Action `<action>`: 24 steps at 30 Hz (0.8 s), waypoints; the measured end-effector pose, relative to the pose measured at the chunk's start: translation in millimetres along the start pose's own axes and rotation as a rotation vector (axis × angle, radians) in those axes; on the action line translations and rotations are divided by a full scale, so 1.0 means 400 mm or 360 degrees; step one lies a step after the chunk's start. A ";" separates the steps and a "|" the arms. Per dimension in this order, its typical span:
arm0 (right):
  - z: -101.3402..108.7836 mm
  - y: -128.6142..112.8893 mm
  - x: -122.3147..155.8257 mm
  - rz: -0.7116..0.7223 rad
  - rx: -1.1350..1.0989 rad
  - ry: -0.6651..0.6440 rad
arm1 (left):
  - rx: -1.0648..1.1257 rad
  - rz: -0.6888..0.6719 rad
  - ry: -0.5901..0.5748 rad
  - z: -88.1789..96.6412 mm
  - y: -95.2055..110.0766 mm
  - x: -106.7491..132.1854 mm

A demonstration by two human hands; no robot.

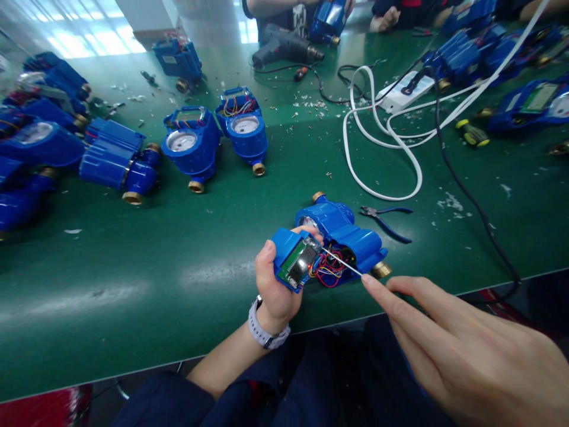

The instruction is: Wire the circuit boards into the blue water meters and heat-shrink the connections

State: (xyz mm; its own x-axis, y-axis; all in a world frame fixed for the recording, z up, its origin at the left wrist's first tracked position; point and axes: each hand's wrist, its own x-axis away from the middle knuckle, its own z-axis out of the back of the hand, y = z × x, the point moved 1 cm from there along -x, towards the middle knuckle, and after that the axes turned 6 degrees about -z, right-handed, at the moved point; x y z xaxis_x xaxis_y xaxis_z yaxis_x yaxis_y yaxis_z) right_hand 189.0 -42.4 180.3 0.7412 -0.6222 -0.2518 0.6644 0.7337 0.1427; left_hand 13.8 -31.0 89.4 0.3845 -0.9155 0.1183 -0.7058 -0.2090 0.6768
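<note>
My left hand [278, 290] is wrapped round a blue meter cover [284, 246] that has a green circuit board [294, 262] set in it. Several thin coloured wires [329, 268] run from the board into the opened blue water meter [340, 228], which lies on its side just right of the hand. In my right hand [448, 338] is a screwdriver, its thin metal shaft [342, 261] pointing left, with the tip at the board's right edge. The handle is hidden by my fingers. Behind the meter lie cutting pliers [389, 222] with blue handles.
More blue water meters [191, 145] stand and lie at the left and far right. A white cable [418, 172] loops from a power strip [406, 92]. Further back are a heat gun [287, 47] and co-workers' hands. A yellow-black screwdriver [472, 133] lies at right.
</note>
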 end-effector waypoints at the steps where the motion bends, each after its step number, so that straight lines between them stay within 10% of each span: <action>1: 0.003 0.003 -0.004 0.0058 0.0019 -0.0013 | -0.0003 0.0006 -0.0019 0.001 0.001 -0.001; 7: 0.019 0.034 -0.041 0.0240 -0.0068 -0.0058 | -0.0092 0.0012 -0.0108 0.006 0.007 -0.007; 24: -0.023 0.068 -0.022 -0.0355 -0.0894 -0.0257 | 0.0104 0.0304 0.0107 0.001 -0.003 -0.013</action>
State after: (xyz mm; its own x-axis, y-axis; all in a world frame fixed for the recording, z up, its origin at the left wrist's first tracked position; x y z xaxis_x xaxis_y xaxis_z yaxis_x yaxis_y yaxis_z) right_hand 199.7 -14.3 177.7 0.6248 -0.7782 -0.0635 0.6853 0.5855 -0.4330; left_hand 12.4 -26.1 87.6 0.2771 -0.9162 0.2895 -0.8058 -0.0575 0.5893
